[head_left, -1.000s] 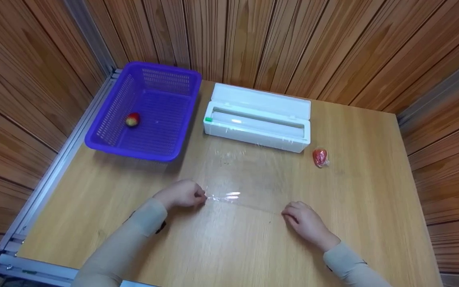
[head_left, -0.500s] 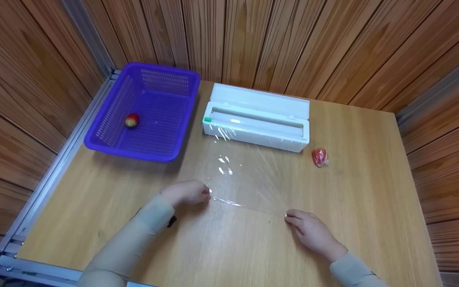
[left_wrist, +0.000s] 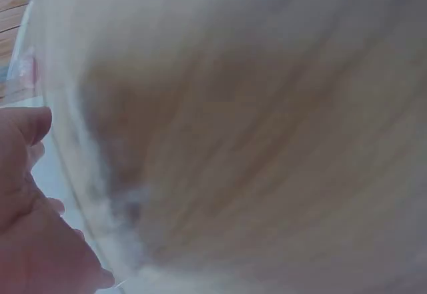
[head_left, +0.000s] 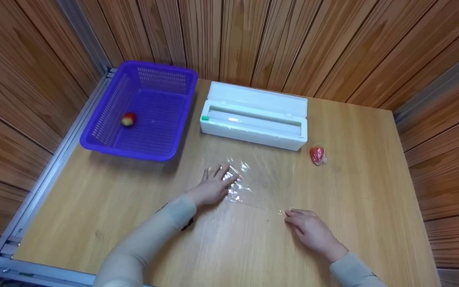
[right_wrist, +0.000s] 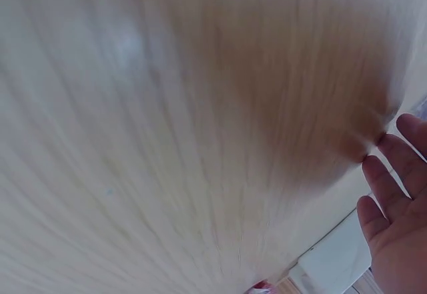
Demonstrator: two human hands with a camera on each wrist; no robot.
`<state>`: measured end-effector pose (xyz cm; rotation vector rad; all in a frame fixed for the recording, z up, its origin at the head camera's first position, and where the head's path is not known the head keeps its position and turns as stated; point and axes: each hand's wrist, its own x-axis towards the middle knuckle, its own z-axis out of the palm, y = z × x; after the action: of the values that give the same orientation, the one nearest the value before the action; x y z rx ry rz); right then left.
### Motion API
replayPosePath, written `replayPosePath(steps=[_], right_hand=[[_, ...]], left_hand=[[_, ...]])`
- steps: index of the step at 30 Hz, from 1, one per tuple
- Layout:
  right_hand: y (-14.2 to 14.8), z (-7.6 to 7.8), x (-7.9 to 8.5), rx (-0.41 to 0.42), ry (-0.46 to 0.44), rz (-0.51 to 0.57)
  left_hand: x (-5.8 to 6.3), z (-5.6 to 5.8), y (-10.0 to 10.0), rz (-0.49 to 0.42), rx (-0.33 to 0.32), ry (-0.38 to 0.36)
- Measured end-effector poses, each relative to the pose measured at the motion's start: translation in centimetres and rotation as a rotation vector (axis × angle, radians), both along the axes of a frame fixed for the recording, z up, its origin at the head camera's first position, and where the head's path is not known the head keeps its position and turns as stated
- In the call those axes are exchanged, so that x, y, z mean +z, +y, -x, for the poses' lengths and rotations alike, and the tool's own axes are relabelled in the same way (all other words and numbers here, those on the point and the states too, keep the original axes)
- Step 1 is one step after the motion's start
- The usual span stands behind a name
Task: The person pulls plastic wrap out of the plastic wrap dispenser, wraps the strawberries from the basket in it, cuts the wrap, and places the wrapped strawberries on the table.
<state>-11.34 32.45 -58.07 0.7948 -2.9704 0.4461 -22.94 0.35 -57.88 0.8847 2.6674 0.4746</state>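
Observation:
A thin sheet of cling film (head_left: 259, 179) stretches over the table from a white cling film box (head_left: 253, 134) whose lid stands open. On the film's left side, in the head view, my left hand (head_left: 210, 187) lies with fingers spread, and shiny wrinkles show by its fingertips. At the film's near right corner, the fingertips of my right hand (head_left: 313, 231) touch down. The right wrist view shows that hand's fingers (right_wrist: 387, 184) extended against the table. A red fruit wrapped in film (head_left: 317, 155) sits right of the box.
A purple basket (head_left: 130, 153) stands at the back left with one small red-and-yellow fruit (head_left: 128, 119) inside. Wood-panelled walls (head_left: 245, 44) close off the back and both sides. A metal frame rail (head_left: 50, 159) runs along the table's left edge.
My left hand has let go of the film's left corner, moved forward and right, and spread its fingers on the film. The raised film has come down; my right hand's fingers have loosened at the corner.

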Motion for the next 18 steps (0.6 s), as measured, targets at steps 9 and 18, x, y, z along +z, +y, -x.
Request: replayPosePath(steps=[9,18], right_hand=[[-0.3,1.2,1.8,-0.020,-0.146,-0.015],[-0.8,3.0,4.8,-0.029,-0.520,-0.113]], left_hand=[[-0.5,-0.2,-0.3,0.064,-0.016,-0.012],[-0.5,0.1,-0.5,0.058,-0.019,-0.039]])
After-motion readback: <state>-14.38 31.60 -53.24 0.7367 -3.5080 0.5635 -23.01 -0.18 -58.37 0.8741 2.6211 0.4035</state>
